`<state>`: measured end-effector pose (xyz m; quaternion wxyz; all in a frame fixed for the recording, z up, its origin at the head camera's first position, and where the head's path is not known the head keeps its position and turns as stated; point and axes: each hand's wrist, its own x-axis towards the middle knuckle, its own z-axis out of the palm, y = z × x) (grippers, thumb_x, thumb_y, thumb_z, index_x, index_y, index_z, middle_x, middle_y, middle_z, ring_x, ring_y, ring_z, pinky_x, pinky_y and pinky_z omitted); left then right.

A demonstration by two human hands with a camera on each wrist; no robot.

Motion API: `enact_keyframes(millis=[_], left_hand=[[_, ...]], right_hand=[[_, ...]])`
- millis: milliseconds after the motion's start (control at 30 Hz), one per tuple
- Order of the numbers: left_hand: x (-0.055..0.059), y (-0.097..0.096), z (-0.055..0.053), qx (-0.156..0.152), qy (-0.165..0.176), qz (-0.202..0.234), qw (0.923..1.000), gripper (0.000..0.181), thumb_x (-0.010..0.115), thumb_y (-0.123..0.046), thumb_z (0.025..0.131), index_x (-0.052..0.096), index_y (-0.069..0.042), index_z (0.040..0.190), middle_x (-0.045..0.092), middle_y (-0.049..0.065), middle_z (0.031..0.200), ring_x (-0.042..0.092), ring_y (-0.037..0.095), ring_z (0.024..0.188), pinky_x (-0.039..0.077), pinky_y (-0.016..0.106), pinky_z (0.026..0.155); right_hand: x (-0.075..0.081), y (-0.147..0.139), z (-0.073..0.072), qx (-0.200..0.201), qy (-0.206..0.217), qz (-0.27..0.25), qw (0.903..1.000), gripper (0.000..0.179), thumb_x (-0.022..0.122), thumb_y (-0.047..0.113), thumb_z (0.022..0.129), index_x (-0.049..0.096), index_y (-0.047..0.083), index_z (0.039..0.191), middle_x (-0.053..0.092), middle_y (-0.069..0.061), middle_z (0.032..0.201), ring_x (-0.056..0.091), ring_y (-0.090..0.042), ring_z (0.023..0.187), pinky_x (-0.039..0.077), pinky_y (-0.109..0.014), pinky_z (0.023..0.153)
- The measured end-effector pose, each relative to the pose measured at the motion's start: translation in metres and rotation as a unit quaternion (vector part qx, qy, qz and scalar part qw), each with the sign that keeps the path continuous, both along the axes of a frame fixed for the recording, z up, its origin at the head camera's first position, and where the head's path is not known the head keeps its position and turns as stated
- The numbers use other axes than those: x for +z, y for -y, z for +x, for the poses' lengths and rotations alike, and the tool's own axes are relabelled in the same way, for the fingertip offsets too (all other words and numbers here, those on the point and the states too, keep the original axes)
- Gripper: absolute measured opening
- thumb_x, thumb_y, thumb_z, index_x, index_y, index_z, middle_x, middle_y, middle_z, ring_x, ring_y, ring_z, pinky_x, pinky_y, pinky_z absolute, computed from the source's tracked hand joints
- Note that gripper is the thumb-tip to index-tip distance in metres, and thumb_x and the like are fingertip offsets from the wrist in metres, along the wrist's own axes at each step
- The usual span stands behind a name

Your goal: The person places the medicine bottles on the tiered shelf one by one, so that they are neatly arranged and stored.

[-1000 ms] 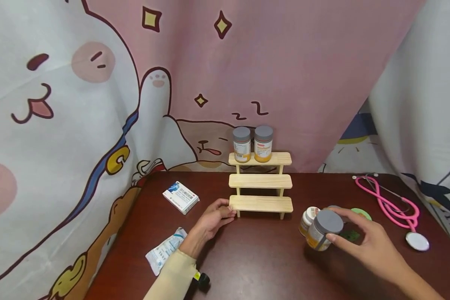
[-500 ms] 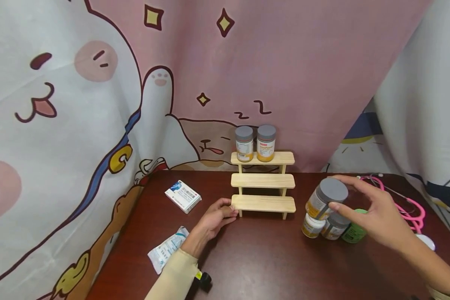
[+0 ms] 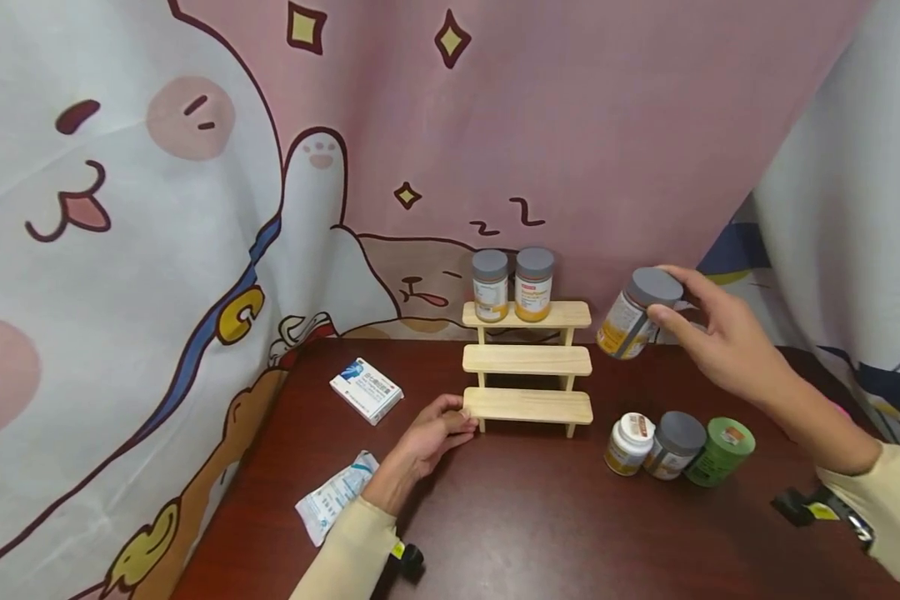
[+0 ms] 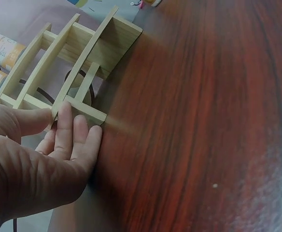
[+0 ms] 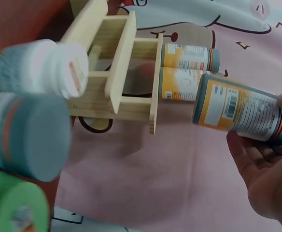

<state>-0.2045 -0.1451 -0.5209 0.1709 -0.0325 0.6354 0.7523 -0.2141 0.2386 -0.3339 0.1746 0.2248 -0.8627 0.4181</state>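
Observation:
My right hand (image 3: pixel 727 333) grips a grey-lidded supplement jar (image 3: pixel 630 321) near its lid, thumb in front. The jar is tilted in the air, right of the top tier of a three-tier wooden display stand (image 3: pixel 527 404). Two similar jars, a left one (image 3: pixel 491 287) and a right one (image 3: pixel 534 287), stand on that top tier. My left hand (image 3: pixel 435 437) pinches the left end of the bottom tier; in the left wrist view the thumb (image 4: pixel 32 121) lies on the board's upper face and the fingers are at its underside and leg.
Right of the stand are a white bottle (image 3: pixel 630 446), a grey-lidded jar (image 3: pixel 675 446) and a green container (image 3: pixel 720 452). A medicine box (image 3: pixel 367 390) and a white packet (image 3: pixel 333 500) lie on the left. A printed curtain (image 3: pixel 607 150) hangs behind the table.
My right hand has lifted the jar from beside the white bottle up to the height of the top tier. The left hand has kept its place on the stand.

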Motion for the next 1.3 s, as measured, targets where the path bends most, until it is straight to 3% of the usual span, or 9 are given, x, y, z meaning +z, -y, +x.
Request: enact_keyframes(millis=[200,367,433,500,600,867,1300], left_hand=[[0.001,0.0,0.001,-0.001,-0.003,-0.001,1.0,0.029,0.057,-0.009,0.107,0.051,0.002,0.133,0.069,0.001,0.098,0.07,0.016,0.102,0.057,0.046,0.109],[0.002,0.0,0.001,0.0,0.0,-0.004,1.0,0.028,0.058,-0.009,0.107,0.051,0.002,0.132,0.069,0.003,0.099,0.07,0.017,0.102,0.055,0.049,0.111],[0.002,0.002,0.001,0.001,0.002,-0.006,1.0,0.028,0.058,-0.009,0.107,0.051,0.002,0.132,0.069,0.003,0.099,0.07,0.017,0.102,0.055,0.049,0.111],[0.002,0.003,0.001,0.003,0.003,-0.006,1.0,0.028,0.058,-0.009,0.107,0.051,0.002,0.132,0.069,0.003,0.099,0.07,0.016,0.101,0.056,0.047,0.109],[0.002,0.003,0.001,0.005,0.004,-0.004,1.0,0.029,0.058,-0.009,0.107,0.052,0.002,0.132,0.068,0.002,0.095,0.069,0.014,0.095,0.059,0.042,0.105],[0.0,0.0,0.0,-0.001,0.0,0.004,1.0,0.029,0.058,-0.008,0.107,0.052,0.003,0.133,0.065,-0.001,0.088,0.067,0.009,0.086,0.06,0.031,0.093],[0.003,0.0,0.0,-0.006,0.004,0.009,0.9999,0.031,0.058,-0.009,0.107,0.049,0.003,0.135,0.067,-0.001,0.09,0.068,0.01,0.089,0.06,0.031,0.095]], right_hand=[[0.008,0.013,-0.03,-0.003,0.018,0.025,0.9995,0.056,0.068,0.025,0.105,0.048,0.014,0.156,0.066,-0.014,0.132,0.059,0.012,0.108,0.043,0.003,0.086],[0.006,0.026,-0.05,0.005,0.033,0.037,0.9988,0.058,0.066,0.029,0.106,0.046,0.012,0.157,0.064,-0.019,0.139,0.069,-0.027,0.12,0.045,-0.002,0.085],[0.004,0.031,-0.058,0.003,0.037,0.043,0.9984,0.059,0.064,0.031,0.107,0.044,0.009,0.157,0.063,-0.022,0.14,0.067,-0.041,0.122,0.054,-0.017,0.091],[0.002,0.037,-0.065,0.001,0.043,0.049,0.9979,0.061,0.063,0.033,0.107,0.043,0.006,0.157,0.061,-0.025,0.141,0.066,-0.047,0.124,0.059,-0.037,0.096],[0.0,0.045,-0.074,-0.006,0.047,0.055,0.9974,0.061,0.063,0.034,0.107,0.043,0.002,0.156,0.061,-0.028,0.141,0.065,-0.05,0.123,0.055,-0.064,0.098],[-0.007,0.053,-0.089,0.003,0.009,0.082,0.9966,0.055,0.067,0.024,0.105,0.049,-0.002,0.15,0.064,-0.029,0.134,0.069,-0.049,0.115,0.053,-0.065,0.098],[-0.014,0.057,-0.101,-0.002,0.021,0.097,0.9951,0.058,0.065,0.03,0.106,0.046,0.0,0.153,0.062,-0.027,0.136,0.068,-0.046,0.115,0.053,-0.063,0.098]])
